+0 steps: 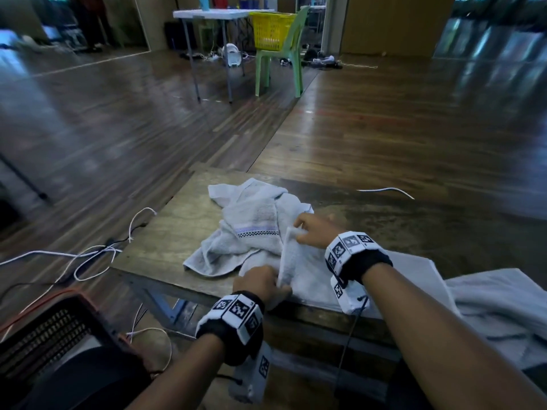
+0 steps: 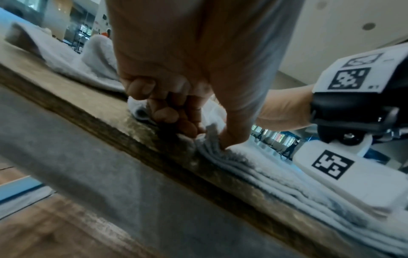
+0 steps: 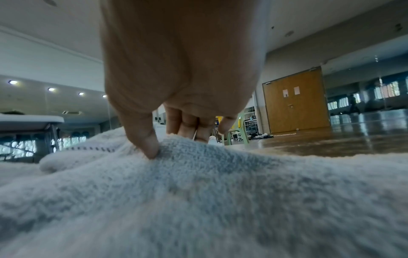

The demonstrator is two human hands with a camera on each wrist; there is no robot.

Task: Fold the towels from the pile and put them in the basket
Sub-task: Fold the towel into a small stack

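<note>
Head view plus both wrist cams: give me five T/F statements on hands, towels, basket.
1. Both hands grip the same towel. True: the left hand pinches the near end of the white towel and the right hand pinches its raised fold.
2. The crumpled towel with the patterned stripe lies beyond the one being held. True.
3. The dark basket sits on the wooden table. False: it sits low at the person's left, off the wooden table.
4. The yellow basket stands on the floor. False: it rests on the green chair.
5. The right hand lies flat and open. False: thumb and fingers pinch the towel.
</note>
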